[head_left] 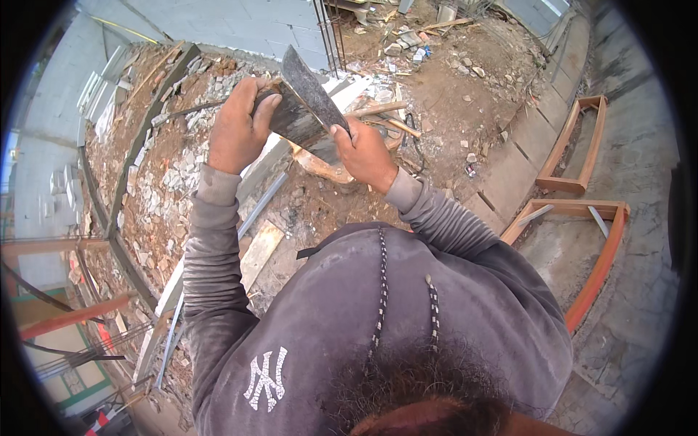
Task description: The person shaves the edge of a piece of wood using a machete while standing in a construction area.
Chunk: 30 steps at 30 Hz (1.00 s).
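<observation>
My right hand (365,154) is closed round the handle end of a machete (313,89) with a broad dark blade. The blade points up and to the left, away from my body. In my left hand (242,125) is a dark, weathered piece of wood (289,116), gripped near its left end with the thumb on the near side. The blade lies along the right side of the wood; whether its edge touches or has cut in, I cannot tell. Below them, a pale split piece of wood (320,167) is on the ground.
Two reddish wooden frames (578,156) (600,283) lie on concrete at the right. Broken rubble (185,171) covers the left ground. Rebar (331,36) stands beside a grey block wall (240,25). A metal bar (263,203) and a board (262,251) lie close by.
</observation>
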Available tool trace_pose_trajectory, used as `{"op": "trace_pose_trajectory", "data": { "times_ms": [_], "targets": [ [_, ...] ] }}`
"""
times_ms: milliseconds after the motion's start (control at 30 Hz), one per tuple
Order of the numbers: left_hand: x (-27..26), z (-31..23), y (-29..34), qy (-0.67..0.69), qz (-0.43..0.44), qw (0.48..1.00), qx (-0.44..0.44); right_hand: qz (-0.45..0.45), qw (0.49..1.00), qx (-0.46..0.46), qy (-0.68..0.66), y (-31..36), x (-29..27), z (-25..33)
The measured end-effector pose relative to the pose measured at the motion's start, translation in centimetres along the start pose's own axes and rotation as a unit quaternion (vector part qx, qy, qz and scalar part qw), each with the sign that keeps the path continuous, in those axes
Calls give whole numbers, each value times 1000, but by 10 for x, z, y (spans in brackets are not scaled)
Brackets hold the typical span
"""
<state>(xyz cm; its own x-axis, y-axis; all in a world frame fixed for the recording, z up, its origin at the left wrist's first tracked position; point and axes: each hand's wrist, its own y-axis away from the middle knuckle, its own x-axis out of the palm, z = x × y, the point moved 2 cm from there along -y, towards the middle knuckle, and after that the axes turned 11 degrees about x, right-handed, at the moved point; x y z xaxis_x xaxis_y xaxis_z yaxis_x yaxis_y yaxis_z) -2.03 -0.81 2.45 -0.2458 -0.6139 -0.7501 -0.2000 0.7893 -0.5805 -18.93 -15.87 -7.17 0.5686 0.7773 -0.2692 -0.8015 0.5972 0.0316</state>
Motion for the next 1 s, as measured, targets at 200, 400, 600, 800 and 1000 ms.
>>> {"op": "trace_pose_trajectory", "data": {
  "times_ms": [200, 400, 600, 800, 1000],
  "targets": [
    [-2, -2, -1, 11, -7, 1000, 11, -62, 990, -49, -114, 2, -6, 5],
    [3, -4, 0, 28, -19, 999, -21, -10, 999, -37, -10, 0, -10, 16],
    [6, -6, -5, -19, -22, 999, 30, -18, 996, -51, 66, 4, -11, 13],
    [4, -18, 5, -2, -20, 1000, 15, -16, 999, -43, -7, 12, -15, 7],
    [7, -15, -4, 7, -30, 999, 14, -18, 994, -101, 25, 0, -15, 16]
  ]
}}
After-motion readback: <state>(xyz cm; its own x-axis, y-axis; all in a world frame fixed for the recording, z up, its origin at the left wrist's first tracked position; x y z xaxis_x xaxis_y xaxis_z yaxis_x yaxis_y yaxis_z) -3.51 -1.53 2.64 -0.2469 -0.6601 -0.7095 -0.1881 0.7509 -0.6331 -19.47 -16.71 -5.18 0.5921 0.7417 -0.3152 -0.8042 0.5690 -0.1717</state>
